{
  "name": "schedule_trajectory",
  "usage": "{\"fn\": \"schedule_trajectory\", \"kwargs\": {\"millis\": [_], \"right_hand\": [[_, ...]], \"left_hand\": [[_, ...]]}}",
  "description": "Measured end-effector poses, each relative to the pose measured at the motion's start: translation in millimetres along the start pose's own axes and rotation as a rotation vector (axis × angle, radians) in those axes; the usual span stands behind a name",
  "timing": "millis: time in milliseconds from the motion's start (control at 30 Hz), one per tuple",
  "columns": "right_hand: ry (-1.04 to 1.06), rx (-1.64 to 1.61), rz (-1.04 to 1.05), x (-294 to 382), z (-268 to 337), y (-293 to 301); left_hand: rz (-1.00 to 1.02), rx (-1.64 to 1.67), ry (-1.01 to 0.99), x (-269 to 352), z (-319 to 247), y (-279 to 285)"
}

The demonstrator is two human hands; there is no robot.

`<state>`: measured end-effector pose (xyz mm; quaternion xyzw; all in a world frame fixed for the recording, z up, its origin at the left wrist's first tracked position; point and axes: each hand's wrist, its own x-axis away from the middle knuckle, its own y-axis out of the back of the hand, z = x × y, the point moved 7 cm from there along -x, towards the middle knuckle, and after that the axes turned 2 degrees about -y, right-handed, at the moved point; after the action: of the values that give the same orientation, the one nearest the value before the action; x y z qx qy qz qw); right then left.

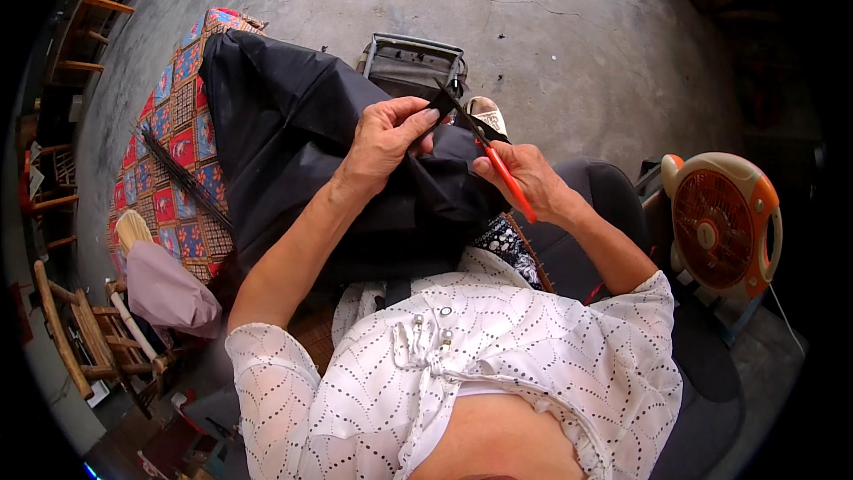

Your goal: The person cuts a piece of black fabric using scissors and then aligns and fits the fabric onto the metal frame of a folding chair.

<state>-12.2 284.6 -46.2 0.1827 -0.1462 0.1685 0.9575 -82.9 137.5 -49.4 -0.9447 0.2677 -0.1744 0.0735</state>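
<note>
Black fabric (293,100) lies over my lap and spreads to the left. My left hand (393,133) pinches a narrow black fabric piece (441,104) between thumb and fingers. In my right hand (523,177) is a pair of scissors with orange-red handles (508,177). Their dark blades point up and left, close beside the piece at my left fingertips; whether they touch it cannot be told. Another bit of black fabric shows by the blades, near my right hand. The fingers inside the scissor handles are partly hidden.
A patterned cloth (180,127) with thin dark strands (183,177) lies at left. Beyond my knees stands a metal-framed stool or bag (414,67). An orange and cream fan (723,223) stands at right beside a dark padded chair (603,200). Wooden chairs (100,340) are at lower left.
</note>
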Motion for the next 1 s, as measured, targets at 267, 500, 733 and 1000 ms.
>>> {"fn": "schedule_trajectory", "kwargs": {"millis": [267, 500, 733, 1000], "right_hand": [[-0.279, -0.766, -0.259, -27.6, -90.3, 22.9], [-0.28, -0.581, -0.26, -39.3, -52.9, 21.2], [0.395, 0.37, -0.259, -86.2, 77.7, -48.2], [0.586, 0.794, -0.255, -145.1, 88.8, -121.3]], "left_hand": [[0.06, -0.349, -0.071, 2.1, 2.5, -13.9], [0.501, -0.938, -0.569, 47.4, 23.4, -84.4], [0.631, -1.051, -0.44, 55.1, 63.3, -114.8], [0.568, -0.974, -0.44, 60.7, 72.3, -117.5]]}}
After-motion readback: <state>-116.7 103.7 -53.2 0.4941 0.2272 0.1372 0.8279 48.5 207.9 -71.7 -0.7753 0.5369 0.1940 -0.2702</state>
